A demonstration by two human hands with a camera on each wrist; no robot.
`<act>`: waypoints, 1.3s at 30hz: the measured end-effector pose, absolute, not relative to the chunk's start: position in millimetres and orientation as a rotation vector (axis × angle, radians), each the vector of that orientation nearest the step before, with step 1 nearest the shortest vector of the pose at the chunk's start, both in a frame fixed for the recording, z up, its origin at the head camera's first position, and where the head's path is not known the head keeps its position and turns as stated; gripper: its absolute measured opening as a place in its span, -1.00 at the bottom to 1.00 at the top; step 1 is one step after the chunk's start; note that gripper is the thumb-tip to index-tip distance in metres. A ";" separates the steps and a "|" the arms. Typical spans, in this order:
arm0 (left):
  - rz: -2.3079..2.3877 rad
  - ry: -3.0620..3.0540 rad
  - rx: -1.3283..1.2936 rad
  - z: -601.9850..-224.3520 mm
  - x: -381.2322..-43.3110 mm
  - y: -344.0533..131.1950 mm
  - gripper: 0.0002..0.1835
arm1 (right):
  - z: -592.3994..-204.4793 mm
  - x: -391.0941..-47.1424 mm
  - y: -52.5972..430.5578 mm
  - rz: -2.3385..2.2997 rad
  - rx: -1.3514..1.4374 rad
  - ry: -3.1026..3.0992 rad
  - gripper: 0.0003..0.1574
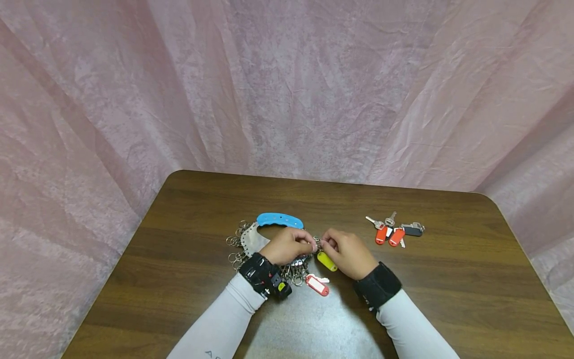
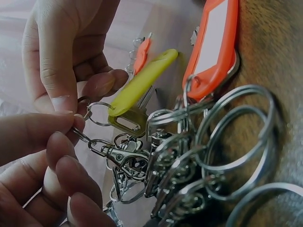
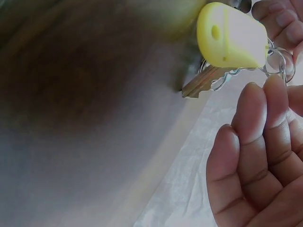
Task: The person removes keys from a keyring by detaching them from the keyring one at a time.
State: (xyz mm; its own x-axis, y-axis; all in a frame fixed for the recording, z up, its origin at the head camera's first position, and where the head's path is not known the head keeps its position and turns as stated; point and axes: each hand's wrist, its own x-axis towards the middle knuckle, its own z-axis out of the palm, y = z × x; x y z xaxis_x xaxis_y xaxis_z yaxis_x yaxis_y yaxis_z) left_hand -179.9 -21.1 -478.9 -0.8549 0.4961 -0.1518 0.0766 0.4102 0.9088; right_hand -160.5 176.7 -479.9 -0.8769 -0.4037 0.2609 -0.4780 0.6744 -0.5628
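My left hand (image 1: 287,247) reaches over a metal key holder plate (image 1: 253,242) with a blue handle (image 1: 279,219). Its thumb and finger pinch a ring at the end of a small snap hook (image 2: 124,158). Facing it, my right hand (image 1: 352,254) pinches the ring (image 2: 98,113) that carries a yellow key tag (image 1: 327,261) and a key (image 3: 204,81). The fingertips of both hands almost meet at the rings and partly cover them. A red key tag (image 1: 317,285) with a white label hangs at the holder's near edge, among several hooks and rings (image 2: 267,127).
At the right on the wooden table (image 1: 466,279) lies a cluster of loose keys (image 1: 390,219) with red tags (image 1: 396,237) and a black tag (image 1: 413,231). A pink curtain (image 1: 314,89) hangs behind the table's far edge.
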 end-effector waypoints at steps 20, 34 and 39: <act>1.422 2.305 0.462 -480.8 -181.0 -19.8 -0.94 | -479.4 -157.4 172.3 1.013 0.851 -2.707 -0.91; 1.465 2.281 0.463 -481.0 -181.1 -21.3 -0.96 | -479.3 -158.0 172.9 0.991 0.834 -2.700 -0.95; 1.481 2.255 0.468 -481.2 -180.7 -21.0 -0.94 | -478.9 -159.1 174.2 0.980 0.796 -2.713 -0.92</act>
State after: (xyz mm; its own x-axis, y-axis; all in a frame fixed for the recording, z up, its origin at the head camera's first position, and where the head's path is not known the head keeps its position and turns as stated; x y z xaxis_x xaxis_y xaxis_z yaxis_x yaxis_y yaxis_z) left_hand -180.7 -21.0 -481.2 -0.8636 0.4827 -0.1457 0.0580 0.3822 0.9223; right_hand -159.1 174.2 -478.9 -0.8482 -0.4311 0.3078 -0.5283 0.6460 -0.5510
